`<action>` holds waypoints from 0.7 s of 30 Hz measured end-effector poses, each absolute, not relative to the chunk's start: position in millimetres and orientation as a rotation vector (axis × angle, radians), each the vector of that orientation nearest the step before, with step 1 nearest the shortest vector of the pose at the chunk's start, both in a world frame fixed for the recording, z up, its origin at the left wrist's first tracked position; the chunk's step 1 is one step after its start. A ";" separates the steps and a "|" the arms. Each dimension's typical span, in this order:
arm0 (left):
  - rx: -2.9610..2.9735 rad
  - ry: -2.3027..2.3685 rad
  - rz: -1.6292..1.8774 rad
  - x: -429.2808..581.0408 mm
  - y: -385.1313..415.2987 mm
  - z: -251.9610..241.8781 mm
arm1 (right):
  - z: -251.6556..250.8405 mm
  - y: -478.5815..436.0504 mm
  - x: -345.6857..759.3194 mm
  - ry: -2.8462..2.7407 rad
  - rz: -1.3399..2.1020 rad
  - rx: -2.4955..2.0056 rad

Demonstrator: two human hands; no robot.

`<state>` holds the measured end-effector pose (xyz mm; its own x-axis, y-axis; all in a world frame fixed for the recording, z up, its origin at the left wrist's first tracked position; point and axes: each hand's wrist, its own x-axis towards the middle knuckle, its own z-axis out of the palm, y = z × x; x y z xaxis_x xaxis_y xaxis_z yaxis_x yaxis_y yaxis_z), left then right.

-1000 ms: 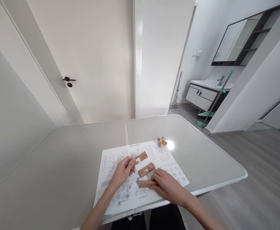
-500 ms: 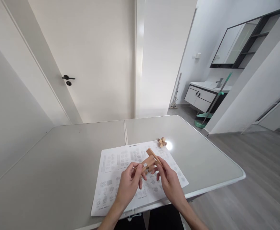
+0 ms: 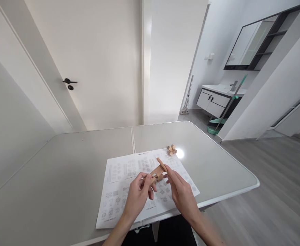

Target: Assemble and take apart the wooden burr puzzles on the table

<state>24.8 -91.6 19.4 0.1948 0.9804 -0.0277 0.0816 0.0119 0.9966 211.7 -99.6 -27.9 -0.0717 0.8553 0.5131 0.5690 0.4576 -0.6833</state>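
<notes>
Block (image 3: 158, 169), notched, pinched in left hand (image 3: 137, 194); stick (image 3: 161, 163) in right hand's (image 3: 182, 192) pinch; table edge (image 3: 221, 199) bodyward of grip, tabletop (image 3: 63, 184) wide leftward.

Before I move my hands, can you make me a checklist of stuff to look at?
1. Left hand holding the notched wooden piece: ok.
2. Right hand holding the wooden bar: ok.
3. Printed sheet on the table, below your hands: ok.
4. Little wooden cross apart from both hands, by the sheet's far right corner: ok.
5. Bar locked into the notched piece: cannot tell, partly hidden.
</notes>
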 end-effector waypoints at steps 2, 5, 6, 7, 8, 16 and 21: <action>1.361 1.102 0.983 24.6 -92.4 19.6 | -24.3 -99.3 212.7 -1.725 0.434 -1.240; 1.378 1.113 0.987 25.8 -92.8 22.1 | -17.0 -99.7 211.3 -1.646 0.553 -1.252; 1.381 1.121 0.997 26.3 -92.6 23.1 | -14.8 -100.1 210.6 -1.623 0.578 -1.252; 1.387 1.128 1.007 26.8 -92.4 24.1 | -13.0 -100.7 210.0 -1.607 0.592 -1.253; 1.394 1.135 1.015 27.1 -92.2 24.9 | -12.0 -101.3 209.5 -1.598 0.599 -1.256; 1.469 1.213 1.060 28.6 -96.9 26.4 | -16.0 -104.7 208.3 -1.630 0.575 -1.234; 1.467 1.228 1.077 32.0 -99.4 26.3 | -18.1 -104.9 206.6 -1.622 0.566 -1.226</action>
